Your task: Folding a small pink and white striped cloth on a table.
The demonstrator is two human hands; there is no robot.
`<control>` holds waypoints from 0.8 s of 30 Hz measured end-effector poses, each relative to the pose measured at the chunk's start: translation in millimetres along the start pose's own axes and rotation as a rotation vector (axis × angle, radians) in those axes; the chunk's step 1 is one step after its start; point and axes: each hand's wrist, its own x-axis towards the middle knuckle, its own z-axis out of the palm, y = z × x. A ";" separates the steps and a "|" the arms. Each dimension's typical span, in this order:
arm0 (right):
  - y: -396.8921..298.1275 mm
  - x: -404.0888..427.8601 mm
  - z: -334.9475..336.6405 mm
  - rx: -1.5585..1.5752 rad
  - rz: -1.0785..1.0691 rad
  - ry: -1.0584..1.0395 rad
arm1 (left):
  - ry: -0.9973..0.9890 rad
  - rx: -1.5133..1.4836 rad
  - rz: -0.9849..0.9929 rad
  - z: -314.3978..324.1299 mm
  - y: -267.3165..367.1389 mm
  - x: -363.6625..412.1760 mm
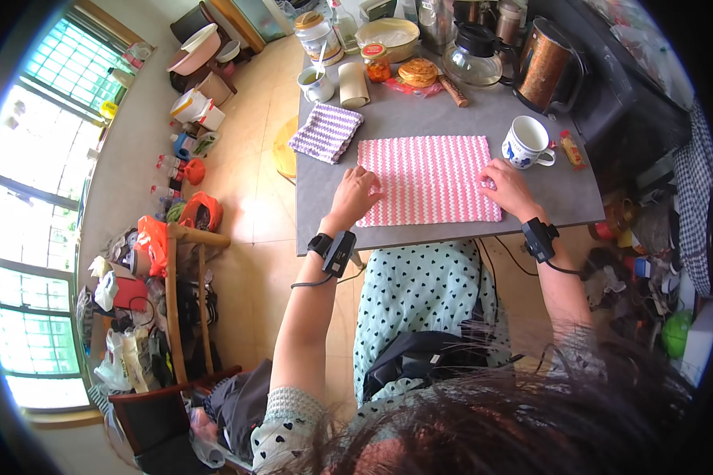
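Observation:
A pink-and-white striped knitted cloth (428, 184) lies flat on the grey table (404, 122) before me. My left hand (355, 193) is at its left side, the curled fingertips and thumb apart over the edge. At the opposite side, my right hand (507, 185) bends its fingers over the right edge in much the same way. Neither hand visibly lifts the cloth. Just beyond my right hand stands a white mug (526, 142) with blue figures. A folded purple-and-white striped cloth (327, 132) rests past my left hand, close to the table's left edge.
Farther back stand a cup with a spoon (316, 86), a rolled beige sheet (353, 85), a red-lidded jar (376, 62), round flat pastries (417, 72), a glass coffee pot (472, 56) and a brown jug (546, 65). A small wrapped snack (572, 149) lies at right. Cables hang from both wrist devices.

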 end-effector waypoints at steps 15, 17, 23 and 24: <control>1.1 3.1 5.4 0.045 -0.087 0.066 | -0.060 -0.068 -0.053 -8.0 -1.9 10.2; 1.1 3.8 5.2 0.088 -0.074 0.078 | -0.043 -0.081 -0.046 -11.5 0.9 10.6; -3.1 1.2 -2.6 0.176 -0.104 0.115 | -0.031 -0.148 0.012 -23.6 2.9 6.7; -2.5 -2.0 -4.5 0.218 -0.117 0.116 | -0.022 -0.163 0.049 -24.8 2.4 5.1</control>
